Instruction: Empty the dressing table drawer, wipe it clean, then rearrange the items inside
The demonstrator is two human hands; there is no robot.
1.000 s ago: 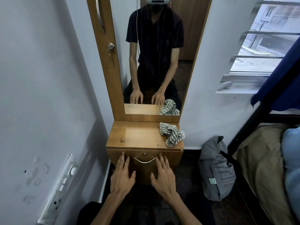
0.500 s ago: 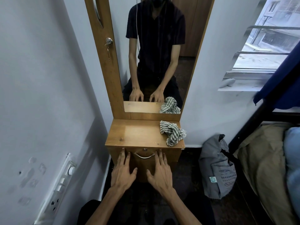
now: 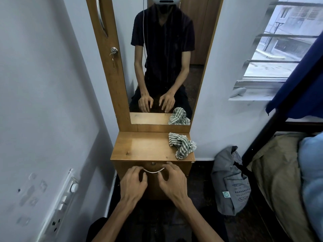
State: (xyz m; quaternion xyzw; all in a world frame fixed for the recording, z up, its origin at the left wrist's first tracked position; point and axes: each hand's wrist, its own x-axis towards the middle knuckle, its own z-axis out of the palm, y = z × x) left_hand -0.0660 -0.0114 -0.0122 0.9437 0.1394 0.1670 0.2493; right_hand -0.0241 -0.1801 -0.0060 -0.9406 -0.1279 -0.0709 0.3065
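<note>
The wooden dressing table [image 3: 139, 149] stands against the wall under a tall mirror [image 3: 167, 58]. Its drawer [image 3: 181, 167] is closed, with a curved metal handle [image 3: 153, 171] and a small lock [image 3: 153, 163] on the front. My left hand [image 3: 133, 182] curls its fingers at the left end of the handle. At the right end my right hand [image 3: 172, 181] hooks its fingers over the handle, thumb below. A green-and-white striped cloth [image 3: 182, 144] lies crumpled on the right of the tabletop. The drawer's contents are hidden.
A switch and socket panel [image 3: 64, 203] is on the left wall. A grey bag [image 3: 230, 182] leans on the floor to the right of the table. Further right is a bed with bedding [image 3: 288, 180], a blue curtain [image 3: 300, 84] and a window [image 3: 279, 41].
Both hands lay flat with straight fingers on the drawer front. They have since moved up and inward, and their fingers now curl at the ends of the handle. The drawer stays closed.
</note>
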